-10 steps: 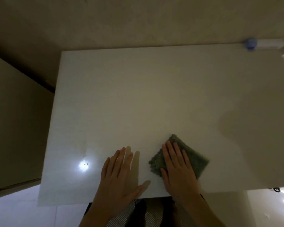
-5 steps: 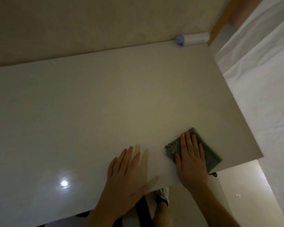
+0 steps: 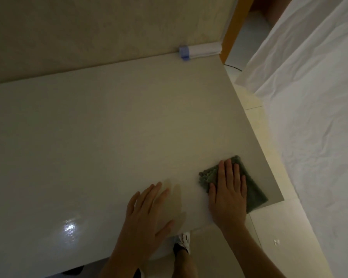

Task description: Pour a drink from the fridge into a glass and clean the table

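nearest to the person, a foot in a white shoe (image 3: 184, 240) shows on the pale floor (image 3: 273, 227) just below the tabletop's near edge. the left hand (image 3: 147, 217) lies flat on the white tabletop (image 3: 88, 137) with fingers spread and a little apart, its grip open and holding nothing; a faint reflection of the fingers shows on the glossy surface beside it. to its right, well apart from it, the right hand (image 3: 228, 193) presses palm-down on a green cloth (image 3: 253, 189), fingers straight and laid over the fabric, so the grip is open rather than closed round it. the cloth sits at the tabletop's near right corner, its lower corner hanging just past the edge. a bright spot of light (image 3: 69, 227) glints on the surface to the left of the hands. farther back, against the beige wall (image 3: 88, 27), a white roll with a blue end (image 3: 200, 50) lies at the far right corner. to the right, a bed in rumpled white sheets (image 3: 313, 117) runs alongside.
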